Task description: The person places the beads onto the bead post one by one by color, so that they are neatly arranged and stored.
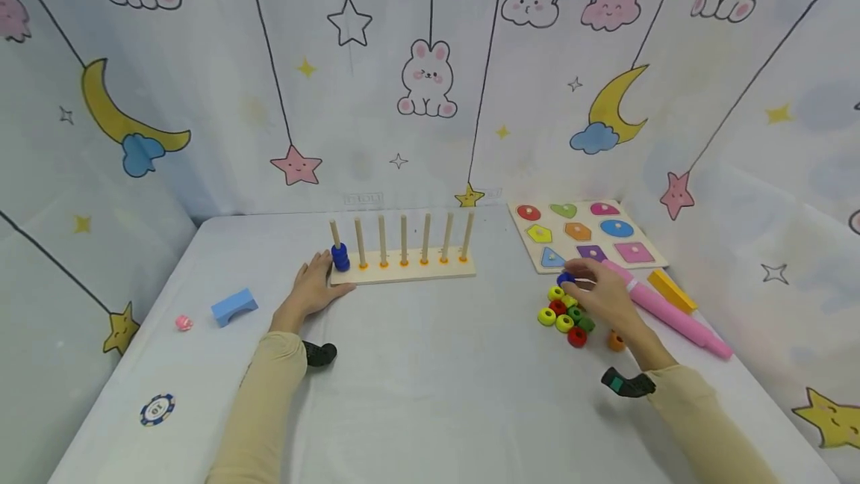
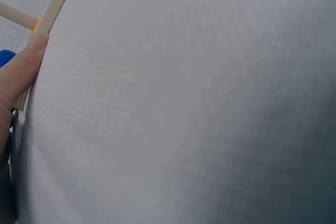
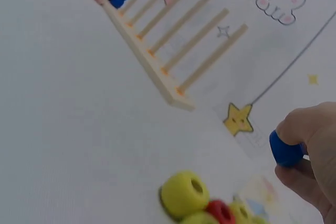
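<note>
Beige sleeves are covering both forearms as they are reaching out over the table. The left hand [image 1: 312, 286] is lying flat with fingers relaxed, its fingertips [image 2: 32, 51] pressing against the near left end of the pale wooden peg rack with seven upright dowels [image 1: 403, 269]. Two dark blue wooden beads [image 1: 340, 257] are sitting stacked on the leftmost dowel, just beside that hand. The right hand [image 1: 605, 296] is hovering over a cluster of loose round wooden beads in yellow, red and green [image 1: 566, 314] on the right side of the table, and its fingertips are pinching a single dark blue wooden bead [image 3: 285, 149], lifted just above the pile. An orange bead [image 1: 616, 340] is lying a little apart on the near side of that wrist.

A pale grey-white cloth is covering the table [image 1: 430, 394]. To the far right, a wooden shape-puzzle board with coloured knobbed pieces [image 1: 583, 234] is lying flat, with a pink plastic rolling pin [image 1: 665, 312] and a yellow wooden bar [image 1: 672, 290] just near it. On the left, a light blue arch-shaped block [image 1: 234, 306] and a small pink object [image 1: 184, 323] are resting well apart from the rack, and a blue-and-white poker chip [image 1: 157, 409] is lying near the left edge. Fabric walls printed with moons, stars, rabbits and a rainbow [image 1: 430, 81] are enclosing the table on three sides.
</note>
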The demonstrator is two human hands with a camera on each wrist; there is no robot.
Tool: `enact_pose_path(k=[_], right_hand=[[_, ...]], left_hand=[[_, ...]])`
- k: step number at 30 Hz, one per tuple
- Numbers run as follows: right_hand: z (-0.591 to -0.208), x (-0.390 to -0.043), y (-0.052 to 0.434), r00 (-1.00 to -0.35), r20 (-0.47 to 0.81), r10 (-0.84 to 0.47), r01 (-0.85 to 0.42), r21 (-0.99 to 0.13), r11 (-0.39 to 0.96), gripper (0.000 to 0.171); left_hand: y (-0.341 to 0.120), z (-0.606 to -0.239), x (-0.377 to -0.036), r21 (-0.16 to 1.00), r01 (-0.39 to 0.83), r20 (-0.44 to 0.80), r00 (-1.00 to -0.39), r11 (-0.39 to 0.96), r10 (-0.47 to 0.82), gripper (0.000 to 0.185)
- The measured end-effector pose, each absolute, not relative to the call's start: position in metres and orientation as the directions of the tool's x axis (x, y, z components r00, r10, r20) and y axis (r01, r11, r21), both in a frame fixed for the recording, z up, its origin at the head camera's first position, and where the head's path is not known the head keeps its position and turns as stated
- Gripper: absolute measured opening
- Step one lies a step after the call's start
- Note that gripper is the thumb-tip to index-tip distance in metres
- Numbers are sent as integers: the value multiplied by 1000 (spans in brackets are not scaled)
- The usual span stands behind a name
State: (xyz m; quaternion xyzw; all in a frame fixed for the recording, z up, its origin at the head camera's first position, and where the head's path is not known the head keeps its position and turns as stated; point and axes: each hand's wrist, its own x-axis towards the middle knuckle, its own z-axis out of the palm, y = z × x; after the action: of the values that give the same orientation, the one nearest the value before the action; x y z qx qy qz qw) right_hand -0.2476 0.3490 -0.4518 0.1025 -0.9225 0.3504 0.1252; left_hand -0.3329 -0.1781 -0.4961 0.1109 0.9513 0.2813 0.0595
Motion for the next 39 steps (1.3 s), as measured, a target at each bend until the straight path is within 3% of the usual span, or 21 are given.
enact_pose_path(k=[7,14,19,25,39], right_hand=[[-395,-257,263,-893,386,-231,-444,-677,587,30],[-396,-309,213,-803,519,-294,-595,-664,453,31],[-389,-331,170,-780,529,-335,-625,-690,364,31],[-384,-343,121,-775,488,-402,-623,-696,356,33],[-373,-363,40,-679,513,-525,-708,-649,281,33]], left_hand=[[-179,-499,-334,550,176,-50,-969,817,243,92],[-179,-496,-332,549,173,-48,-970,818,238,91],[-181,-497,-332,555,178,-37,-971,812,238,91],[-182,-502,-330,546,181,-49,-968,818,246,91],[-178,-498,-333,551,175,-44,-970,816,239,91]])
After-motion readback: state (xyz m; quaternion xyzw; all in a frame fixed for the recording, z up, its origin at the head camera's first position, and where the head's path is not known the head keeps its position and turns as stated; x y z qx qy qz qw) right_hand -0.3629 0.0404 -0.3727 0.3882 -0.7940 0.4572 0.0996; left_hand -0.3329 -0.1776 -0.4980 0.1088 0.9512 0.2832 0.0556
